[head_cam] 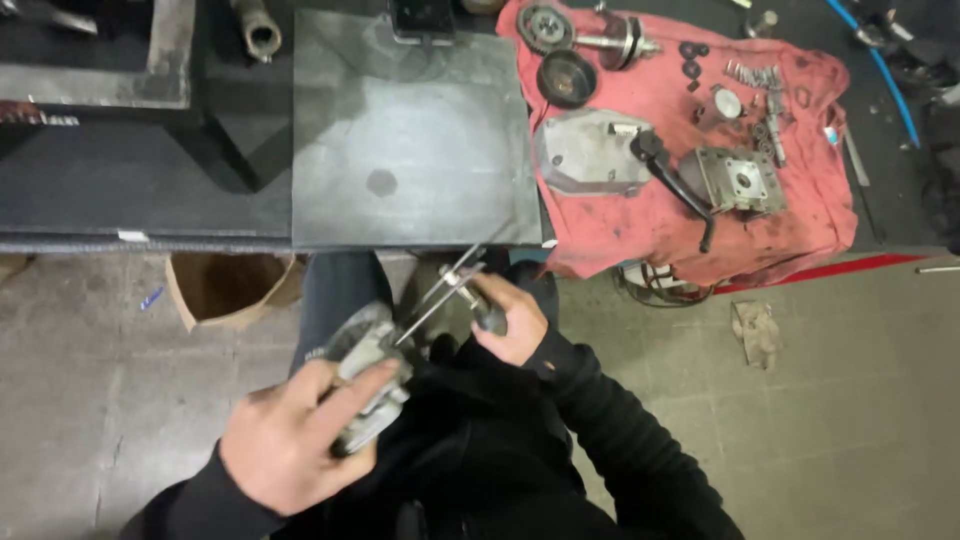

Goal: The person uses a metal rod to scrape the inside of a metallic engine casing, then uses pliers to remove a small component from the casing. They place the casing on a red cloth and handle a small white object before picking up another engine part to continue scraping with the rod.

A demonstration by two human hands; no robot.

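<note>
Seated over the concrete floor, a person's left hand grips a grey metal engine part above the lap. The right hand clasps a T-handle wrench angled into it, near a red rag of parts on the tabletop.

- We are looking down at a grey concrete floor, stained and cracked.
- A dark workbench is running across the top, with a grey metal plate lying on it.
- A red cloth is draping over the bench edge.
- A cardboard box is sitting under it.
</note>
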